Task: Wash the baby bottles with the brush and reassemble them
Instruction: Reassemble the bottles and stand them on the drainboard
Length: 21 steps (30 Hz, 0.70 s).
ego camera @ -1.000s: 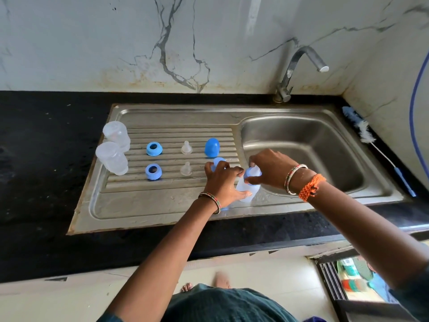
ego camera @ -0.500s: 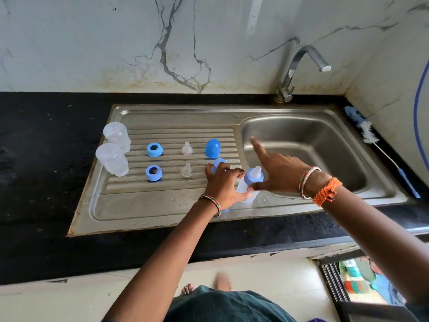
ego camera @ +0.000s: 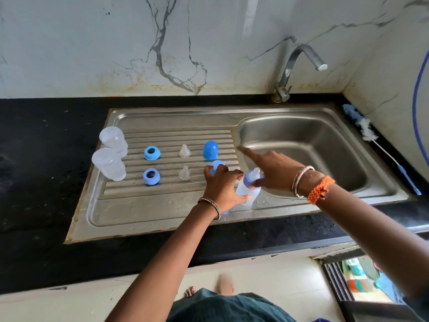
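Observation:
My left hand (ego camera: 222,185) grips the clear body of a baby bottle (ego camera: 246,192) that stands on the drainboard (ego camera: 144,212) beside the basin. The bottle carries a blue collar and a teat (ego camera: 253,175). My right hand (ego camera: 274,170) hovers at its top with fingers straight, the thumb touching the collar. Two clear bottle bodies (ego camera: 113,139) (ego camera: 109,165) stand upside down at the drainboard's left. Two blue collars (ego camera: 152,152) (ego camera: 151,176), two teats (ego camera: 185,151) (ego camera: 185,173) and a blue cap (ego camera: 210,149) lie in rows. A second cap (ego camera: 218,163) peeks out behind my left hand.
The bottle brush (ego camera: 371,135) lies on the black counter (ego camera: 46,182) right of the steel basin (ego camera: 313,147). A tap (ego camera: 301,59) stands behind the basin, no water running. A blue hose (ego camera: 417,101) hangs on the right wall.
My right hand has let go of the bottle's top and spread its fingers, index now pointing away. The left hand still holds the bottle in the same spot.

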### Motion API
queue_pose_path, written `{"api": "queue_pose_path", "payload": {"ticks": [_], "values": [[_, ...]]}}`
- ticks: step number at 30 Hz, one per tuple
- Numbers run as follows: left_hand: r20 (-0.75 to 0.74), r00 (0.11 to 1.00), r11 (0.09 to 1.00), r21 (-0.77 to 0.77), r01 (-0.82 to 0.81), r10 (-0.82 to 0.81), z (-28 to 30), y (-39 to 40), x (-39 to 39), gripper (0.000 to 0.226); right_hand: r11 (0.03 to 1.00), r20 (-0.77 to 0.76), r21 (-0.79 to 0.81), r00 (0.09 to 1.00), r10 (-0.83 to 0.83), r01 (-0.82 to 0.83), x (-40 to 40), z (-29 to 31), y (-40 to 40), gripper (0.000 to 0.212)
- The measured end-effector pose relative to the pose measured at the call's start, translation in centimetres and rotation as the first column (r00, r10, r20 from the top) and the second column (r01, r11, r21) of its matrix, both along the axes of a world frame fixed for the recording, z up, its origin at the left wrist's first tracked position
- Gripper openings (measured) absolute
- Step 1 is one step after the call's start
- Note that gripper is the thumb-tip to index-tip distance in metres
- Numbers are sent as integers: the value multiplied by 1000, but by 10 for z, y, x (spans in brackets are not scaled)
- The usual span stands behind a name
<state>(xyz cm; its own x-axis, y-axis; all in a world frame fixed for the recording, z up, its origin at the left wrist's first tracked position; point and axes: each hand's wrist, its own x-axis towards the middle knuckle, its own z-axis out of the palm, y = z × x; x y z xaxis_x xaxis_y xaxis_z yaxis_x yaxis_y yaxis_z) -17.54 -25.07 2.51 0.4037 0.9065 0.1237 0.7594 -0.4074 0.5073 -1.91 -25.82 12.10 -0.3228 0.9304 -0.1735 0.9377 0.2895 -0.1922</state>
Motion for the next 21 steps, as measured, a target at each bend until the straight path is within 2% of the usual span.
{"api": "queue_pose_path", "payload": {"ticks": [2,3,5,7,10,12,14,16,19,21], "values": [[24,1000,1000,-8,-9,9,2,-2,0,61,999,4,1,999,-44,44,3,1,1,101],[31,999,1000,-11,-10,11,3,-2,0,62,1000,-6,-27,1000,-12,12,5,1,0,101],[23,1000,1000,-13,-10,10,3,-2,0,61,990,-26,-106,996,87,-90,5,-2,-3,92],[14,1000,1000,-13,-7,7,5,-3,1,60,989,-70,-109,993,97,-104,6,-3,-3,87],[23,1000,1000,-21,2,-2,9,-6,5,56,998,-69,-61,997,-24,19,4,-1,2,105],[18,1000,1000,-20,-11,12,9,-6,6,54,996,-33,-93,999,-11,7,2,0,3,108],[27,999,999,-26,-32,33,7,-5,5,55,991,63,-106,994,89,-82,1,-3,-1,86],[29,1000,999,-33,-11,12,3,-8,6,56,991,88,-57,989,122,-117,4,-7,-4,62],[18,998,998,-17,66,-66,11,-10,10,55,998,5,5,998,70,-70,13,-9,-8,49],[-19,991,989,61,137,-136,30,-1,13,60,993,-71,114,996,47,-39,20,2,-9,46]]}}
